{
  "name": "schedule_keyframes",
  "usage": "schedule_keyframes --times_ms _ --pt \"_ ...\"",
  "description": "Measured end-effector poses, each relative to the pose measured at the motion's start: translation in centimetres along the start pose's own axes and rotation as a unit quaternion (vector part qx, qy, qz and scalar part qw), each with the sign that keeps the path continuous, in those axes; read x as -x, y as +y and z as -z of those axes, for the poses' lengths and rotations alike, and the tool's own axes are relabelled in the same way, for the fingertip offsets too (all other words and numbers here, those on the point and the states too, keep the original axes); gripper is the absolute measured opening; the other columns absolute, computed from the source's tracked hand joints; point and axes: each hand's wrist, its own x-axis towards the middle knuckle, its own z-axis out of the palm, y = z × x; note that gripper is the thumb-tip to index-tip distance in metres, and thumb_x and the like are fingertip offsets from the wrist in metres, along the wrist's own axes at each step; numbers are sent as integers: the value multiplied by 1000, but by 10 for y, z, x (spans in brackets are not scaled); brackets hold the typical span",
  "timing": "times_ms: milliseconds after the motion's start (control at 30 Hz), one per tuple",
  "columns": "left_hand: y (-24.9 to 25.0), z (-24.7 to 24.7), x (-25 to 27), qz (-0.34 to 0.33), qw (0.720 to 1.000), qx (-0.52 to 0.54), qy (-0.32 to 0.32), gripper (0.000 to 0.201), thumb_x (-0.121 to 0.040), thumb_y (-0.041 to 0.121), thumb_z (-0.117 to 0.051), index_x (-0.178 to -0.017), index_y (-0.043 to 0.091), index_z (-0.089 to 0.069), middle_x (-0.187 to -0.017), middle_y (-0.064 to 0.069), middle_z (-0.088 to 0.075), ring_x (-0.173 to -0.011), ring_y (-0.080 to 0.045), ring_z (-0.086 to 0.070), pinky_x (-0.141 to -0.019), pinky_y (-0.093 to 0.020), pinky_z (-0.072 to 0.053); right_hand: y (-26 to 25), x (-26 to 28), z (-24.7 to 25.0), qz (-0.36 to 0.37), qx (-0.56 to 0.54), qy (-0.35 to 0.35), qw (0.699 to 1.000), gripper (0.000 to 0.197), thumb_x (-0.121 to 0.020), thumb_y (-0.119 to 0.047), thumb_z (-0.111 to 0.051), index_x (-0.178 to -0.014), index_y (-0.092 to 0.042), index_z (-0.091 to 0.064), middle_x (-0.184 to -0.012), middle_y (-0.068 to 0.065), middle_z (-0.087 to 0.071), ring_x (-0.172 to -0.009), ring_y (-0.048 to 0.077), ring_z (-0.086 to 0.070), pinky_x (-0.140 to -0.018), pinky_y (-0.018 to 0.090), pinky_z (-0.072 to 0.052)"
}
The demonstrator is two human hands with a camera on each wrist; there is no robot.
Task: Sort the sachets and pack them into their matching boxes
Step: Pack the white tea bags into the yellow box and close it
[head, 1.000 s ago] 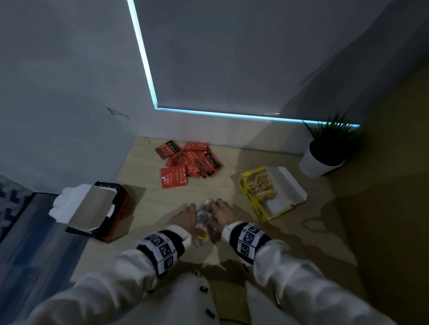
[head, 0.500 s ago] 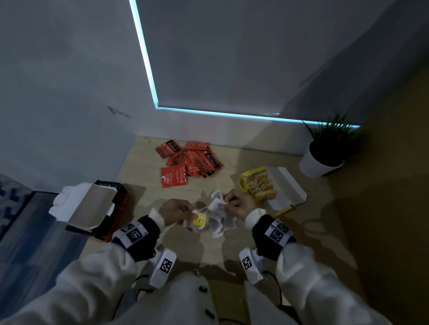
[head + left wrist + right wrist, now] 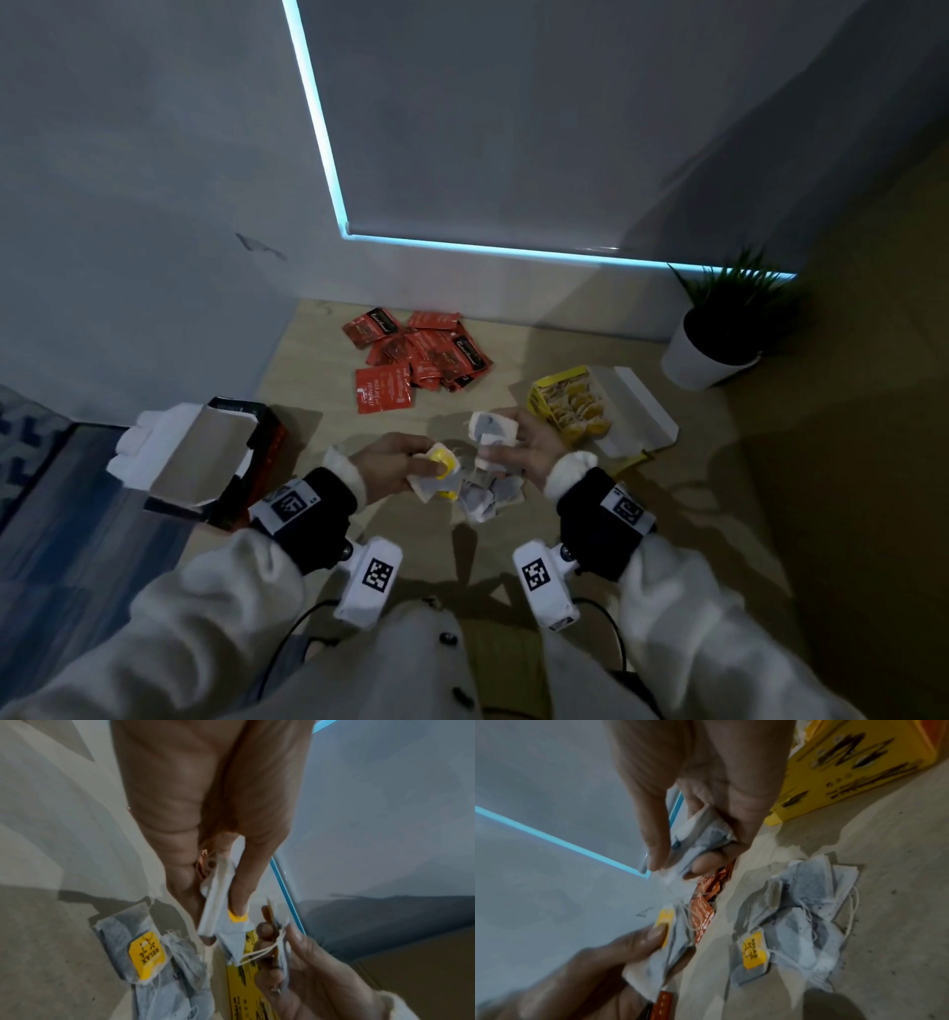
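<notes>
White tea bags with yellow tags lie in a small pile (image 3: 488, 496) on the wooden table between my hands. My left hand (image 3: 426, 465) pinches one tea bag (image 3: 218, 898) by its yellow tag end. My right hand (image 3: 506, 442) grips a bunch of tea bags (image 3: 700, 839) just above the pile. A string runs between the bags in the two hands. The open yellow box (image 3: 570, 406), with tea bags in it, lies right of my right hand. Red sachets (image 3: 416, 354) are heaped farther back. An open red and black box (image 3: 246, 452) stands to the left.
A potted plant (image 3: 719, 329) stands at the back right by the wall. The table's left edge drops off beside the red and black box. The yellow box's white lid (image 3: 642, 406) lies open to the right. Bare wood shows near me, in front of the pile.
A second ago both hands pressed together on the tea bag pile. They have since drawn apart and risen, each with tea bags in it. Little has moved in the last half second.
</notes>
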Motion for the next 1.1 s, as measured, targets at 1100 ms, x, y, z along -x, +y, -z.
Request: schedule_keyframes --times_ms 1100 --pt "36 -9 -9 -187 969 -25 158 24 -76 -15 -61 -84 8 -56 -68 -5 -56 -54 -9 -59 -46 -11 -49 -39 3 -14 105 14 99 989 36 -69 2 -75 -82 -20 -49 -74 -6 -54 -60 -4 -54 -49 9 -44"
